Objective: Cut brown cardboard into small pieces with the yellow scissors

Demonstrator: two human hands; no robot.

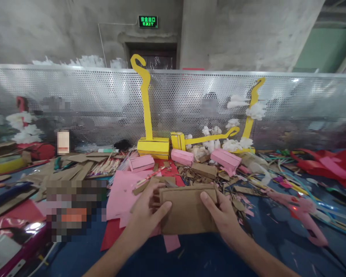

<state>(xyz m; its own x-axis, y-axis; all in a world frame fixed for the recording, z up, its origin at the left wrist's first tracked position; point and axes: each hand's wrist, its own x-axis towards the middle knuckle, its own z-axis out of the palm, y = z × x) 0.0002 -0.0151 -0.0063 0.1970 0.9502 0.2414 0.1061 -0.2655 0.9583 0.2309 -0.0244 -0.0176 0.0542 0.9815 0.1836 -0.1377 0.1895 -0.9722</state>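
Note:
Between my two hands is a brown cardboard box (pixel 188 211), held up over the near part of the table with a flat face toward me. My left hand (pixel 150 207) grips its left side, thumb on the front face and fingers behind. On the opposite side my right hand (pixel 217 207) holds it the same way, thumb near the top right corner. Behind the box lie pink paper sheets (pixel 119 192) and a red sheet (pixel 112 234). A small pink paper scrap (pixel 172 243) is just below it.
A pink glue gun (pixel 305 211) with a lit red light lies at right. Farther back are pink-covered boxes (pixel 141 163), a yellow hook-topped stand (pixel 145 104), cardboard scraps (pixel 219 182) and white fluffy pieces (pixel 255 111). A perforated metal panel (pixel 175 92) closes the back.

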